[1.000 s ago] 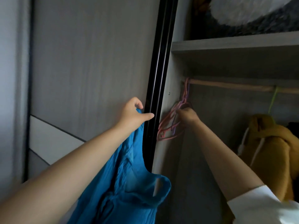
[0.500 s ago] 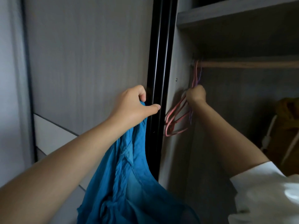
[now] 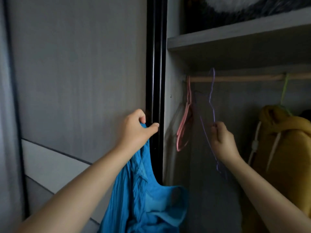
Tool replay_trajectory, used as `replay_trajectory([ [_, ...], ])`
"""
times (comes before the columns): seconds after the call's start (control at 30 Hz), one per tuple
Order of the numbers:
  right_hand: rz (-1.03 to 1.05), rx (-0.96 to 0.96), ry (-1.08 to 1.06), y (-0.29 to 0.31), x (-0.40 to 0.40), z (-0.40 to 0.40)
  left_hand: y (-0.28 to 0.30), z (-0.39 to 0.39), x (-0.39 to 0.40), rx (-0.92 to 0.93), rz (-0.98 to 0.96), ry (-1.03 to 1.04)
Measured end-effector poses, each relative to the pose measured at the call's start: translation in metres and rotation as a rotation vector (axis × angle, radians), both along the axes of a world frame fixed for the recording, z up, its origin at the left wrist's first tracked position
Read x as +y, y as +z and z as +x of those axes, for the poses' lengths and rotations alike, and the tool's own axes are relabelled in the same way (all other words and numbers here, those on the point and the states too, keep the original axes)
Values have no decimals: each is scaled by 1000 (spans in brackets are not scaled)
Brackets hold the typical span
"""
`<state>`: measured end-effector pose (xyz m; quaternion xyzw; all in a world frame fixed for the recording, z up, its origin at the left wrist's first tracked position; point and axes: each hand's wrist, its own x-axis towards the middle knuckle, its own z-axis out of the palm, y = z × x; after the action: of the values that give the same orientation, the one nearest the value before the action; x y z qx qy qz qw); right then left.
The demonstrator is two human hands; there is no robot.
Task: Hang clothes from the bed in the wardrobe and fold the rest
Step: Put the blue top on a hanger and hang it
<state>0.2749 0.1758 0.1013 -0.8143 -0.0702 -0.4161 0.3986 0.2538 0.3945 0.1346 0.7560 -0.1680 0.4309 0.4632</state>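
Wardrobe [image 3: 176, 115] fills our view, its grey sliding door [image 3: 75, 73] on the left edged by a black frame [image 3: 155, 64], and the open compartment on the right under a shelf [image 3: 235, 34] that carries something dark and furry. A wooden rail [image 3: 244, 79] runs across below the shelf. At the far right a mustard hooded garment [image 3: 282, 148] hangs from the rail on a green hanger [image 3: 285, 88]. We hold a blue garment [image 3: 144, 199] up in front of the black frame; it droops from our grip down to the bottom edge of the view. Our left hand [image 3: 136, 128] has its fingers curled over the top of the blue cloth, the thumb stretched out against the frame. Our right hand [image 3: 222, 142] is inside the compartment, its fingers pinched together on the thin wire of a purple hanger [image 3: 212, 91], whose hook stands up in front of the rail; we cannot tell whether the hook touches it. Pink hangers [image 3: 184, 125] hang on the rail's left end, close against the side wall.
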Motion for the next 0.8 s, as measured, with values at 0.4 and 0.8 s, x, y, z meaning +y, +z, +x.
replay_trajectory([
  [0.4, 616, 242, 287, -115, -29, -130, -49, -29, -5, 324, -542, -355],
  [0.8, 686, 403, 566, -131, -89, -251, -92, -140, -16, 767, -257, -629],
])
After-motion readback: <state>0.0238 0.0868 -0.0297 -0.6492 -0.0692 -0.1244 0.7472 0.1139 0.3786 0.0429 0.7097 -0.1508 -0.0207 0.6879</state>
